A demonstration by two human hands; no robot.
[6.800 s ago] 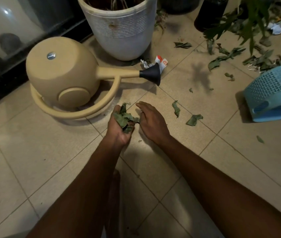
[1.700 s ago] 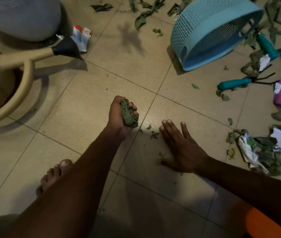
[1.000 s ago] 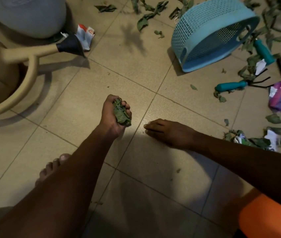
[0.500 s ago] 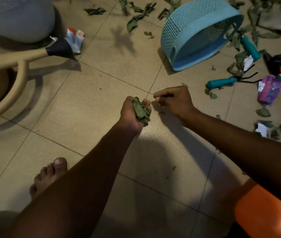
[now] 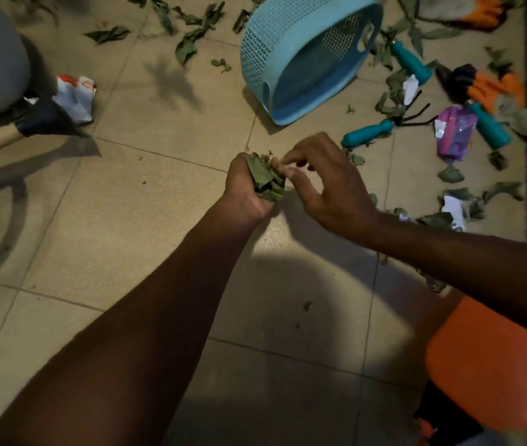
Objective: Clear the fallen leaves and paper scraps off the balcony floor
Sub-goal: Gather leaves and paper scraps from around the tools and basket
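Note:
My left hand (image 5: 244,188) is shut on a bunch of green leaves (image 5: 265,180), held a little above the tiled floor. My right hand (image 5: 323,185) is right beside it, thumb and forefinger pinched at the top of the bunch, other fingers spread. Loose leaves (image 5: 191,43) lie on the tiles at the back, and more leaves mixed with white paper scraps (image 5: 453,209) lie at the right. A crumpled red and white paper scrap (image 5: 75,94) lies at the far left by the spout.
A light blue plastic basket (image 5: 304,53) lies on its side at the back. Teal-handled garden tools (image 5: 368,135), a purple packet (image 5: 455,133) and orange gloves (image 5: 493,88) lie right of it. A beige watering can with a black spout (image 5: 46,122) is at left.
My right hand lifted off the floor and came over to the bunch in my left hand, pinching at its top. Both hands moved up and to the right, nearer the basket.

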